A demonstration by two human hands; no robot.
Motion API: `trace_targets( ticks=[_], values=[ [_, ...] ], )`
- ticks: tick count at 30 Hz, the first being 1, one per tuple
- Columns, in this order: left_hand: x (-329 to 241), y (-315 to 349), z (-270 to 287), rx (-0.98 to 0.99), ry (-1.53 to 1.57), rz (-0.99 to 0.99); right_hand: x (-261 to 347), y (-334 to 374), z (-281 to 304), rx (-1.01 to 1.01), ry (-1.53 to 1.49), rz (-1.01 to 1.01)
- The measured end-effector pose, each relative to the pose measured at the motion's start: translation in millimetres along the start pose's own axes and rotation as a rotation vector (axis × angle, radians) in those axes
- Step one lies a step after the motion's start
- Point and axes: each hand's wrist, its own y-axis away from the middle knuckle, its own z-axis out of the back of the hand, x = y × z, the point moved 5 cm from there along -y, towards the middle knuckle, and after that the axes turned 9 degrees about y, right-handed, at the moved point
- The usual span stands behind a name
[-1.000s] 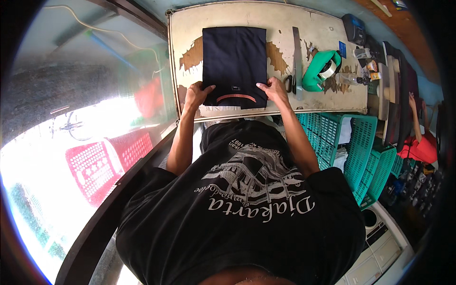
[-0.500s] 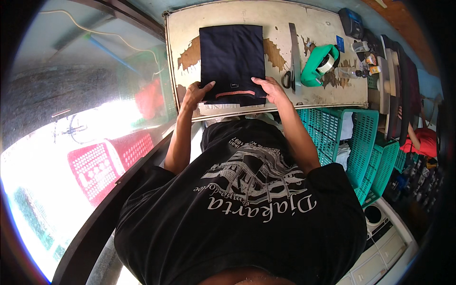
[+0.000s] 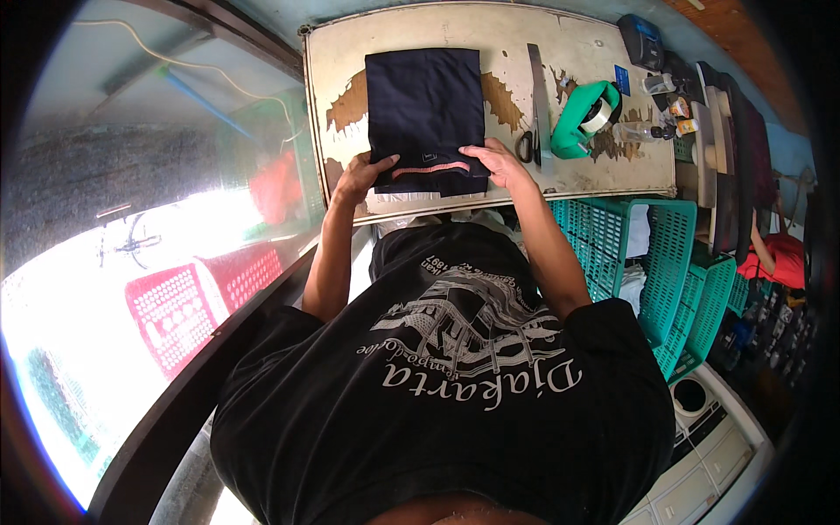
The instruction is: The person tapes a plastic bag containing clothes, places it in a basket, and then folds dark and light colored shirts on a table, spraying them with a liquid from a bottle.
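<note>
A dark navy shirt (image 3: 424,101), folded into a rectangle, lies flat on the worn cream tabletop (image 3: 341,44). Near its closest edge are a small label and a curved pink band at the neckline. My left hand (image 3: 357,177) grips the near left corner, thumb on top and its other fingers partly hidden. At the near right edge, my right hand (image 3: 497,162) pinches the cloth the same way, with its thumb pointing inward. Under the shirt's near edge, a bit of pale striped material (image 3: 407,197) shows.
Right of the shirt lie black-handled scissors (image 3: 525,147), a metal ruler (image 3: 536,87) and a green tape dispenser (image 3: 573,122). Beyond are a clear bottle (image 3: 639,131) and small containers. Green plastic baskets (image 3: 669,271) stand below right. A window (image 3: 192,105) borders the left; another person's arm (image 3: 761,245) shows far right.
My right hand has shifted slightly left with the shirt's edge. The neckline band now sits a little further left and tilts more. My left hand has hardly moved.
</note>
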Motion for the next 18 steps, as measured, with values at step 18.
trace_targets(
  ticks=[18],
  values=[
    [2.1, 22.5, 8.8, -0.135, -0.513, -0.102, -31.7, -5.1, 7.4, -0.234, 0.819, 0.364]
  ],
)
